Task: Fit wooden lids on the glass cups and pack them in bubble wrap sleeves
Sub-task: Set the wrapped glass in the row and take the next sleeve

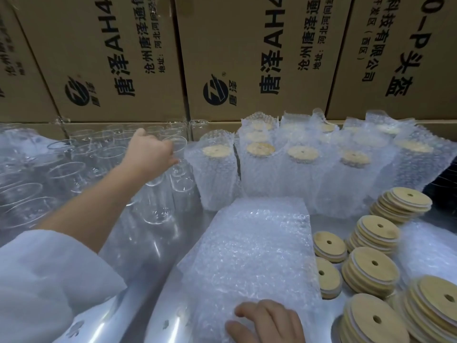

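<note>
My left hand (148, 152) reaches far forward and grips a clear glass cup (176, 154) among several upright empty glass cups (71, 169) at the left. My right hand (268, 323) rests with fingers spread on a flat stack of bubble wrap sleeves (249, 248) in the near middle. Stacks of round wooden lids (371, 271) with a small hole lie at the right. Behind them stand several wrapped cups (215, 174), each in a bubble wrap sleeve with a wooden lid on top.
A wall of printed cardboard boxes (247, 58) closes off the back. The metal table surface (138, 305) shows at the near left, where more glasses lie. A white sleeve (49, 280) covers my left upper arm.
</note>
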